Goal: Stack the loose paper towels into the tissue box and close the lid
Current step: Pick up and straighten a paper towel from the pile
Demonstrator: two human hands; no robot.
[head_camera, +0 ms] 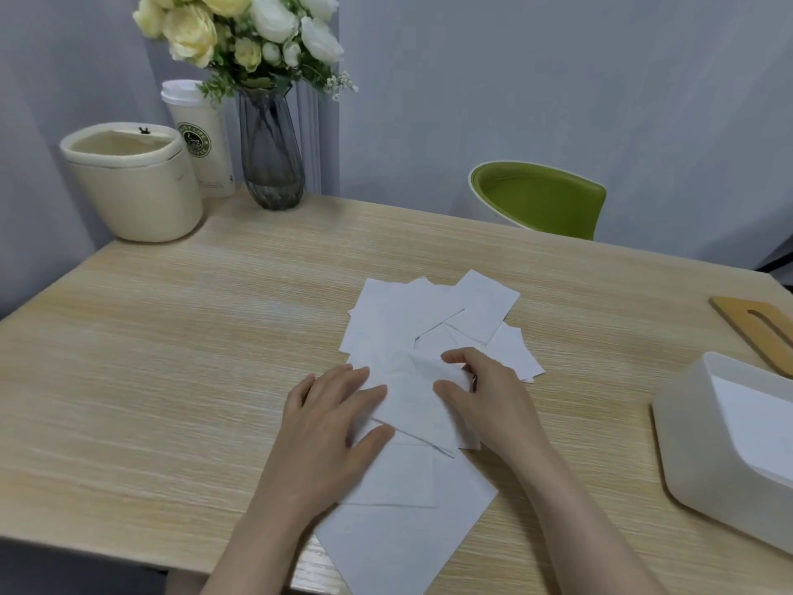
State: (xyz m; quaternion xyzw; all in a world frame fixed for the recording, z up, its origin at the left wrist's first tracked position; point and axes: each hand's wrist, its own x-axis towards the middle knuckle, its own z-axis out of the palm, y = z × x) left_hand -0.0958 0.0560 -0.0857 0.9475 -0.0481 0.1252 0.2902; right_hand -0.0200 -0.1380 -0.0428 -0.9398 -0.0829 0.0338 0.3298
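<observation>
Several loose white paper towels (422, 319) lie scattered in an overlapping pile at the middle of the wooden table (171, 358). My left hand (330, 423) rests flat on the near part of the pile, fingers spread. My right hand (480, 388) sits just right of it, its curled fingers and thumb pinching one crumpled towel (418, 395). The white tissue box (703, 448) stands open at the right edge with some paper inside. Its wooden lid (755, 328), with a slot, lies on the table behind the box.
At the back left stand a cream lidded bin (133, 186), a white coffee cup (201, 139) and a grey glass vase of flowers (270, 156). A green chair (540, 199) sits behind the table's far edge.
</observation>
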